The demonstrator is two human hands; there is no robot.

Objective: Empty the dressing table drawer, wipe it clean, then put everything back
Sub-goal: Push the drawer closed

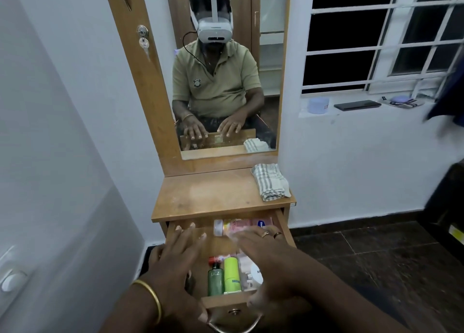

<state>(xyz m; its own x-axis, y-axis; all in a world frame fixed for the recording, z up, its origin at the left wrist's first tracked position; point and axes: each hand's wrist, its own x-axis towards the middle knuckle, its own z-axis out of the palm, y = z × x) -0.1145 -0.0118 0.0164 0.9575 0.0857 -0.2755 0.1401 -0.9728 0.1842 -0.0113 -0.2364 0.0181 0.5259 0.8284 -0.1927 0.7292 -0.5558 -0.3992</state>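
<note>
Both hands reach forward over the open drawer point(227, 301) of the wooden desk point(213, 194), fingers spread flat and gripping nothing. On the near side, the left hand point(175, 255), with a gold bangle point(150, 296) on its wrist, hovers over the drawer's left part, its fingertips stretched toward the back where the wood is bare. Level with it, the right hand point(261, 255), wearing rings point(265, 234), hangs above the right part; its fingers partly cover a pink bottle with a white cap point(232, 226) lying on its side along the back of the drawer, though I cannot tell whether they touch it. Between the two wrists, at the drawer's front, stand or lie a dark green bottle point(216, 278), a lime green tube point(231, 275) just beside it, a small red-capped item point(215, 259) behind the green bottle, and a white jar point(256, 273) half hidden under the right hand. A metal pull handle point(234, 326) hangs from the drawer front, nearest the camera. On the desk top, at its right rear corner, sits a folded striped cloth point(271, 182), well apart from both hands. Above it, the mirror point(221, 69) reflects the person seated with hands forward.
</note>
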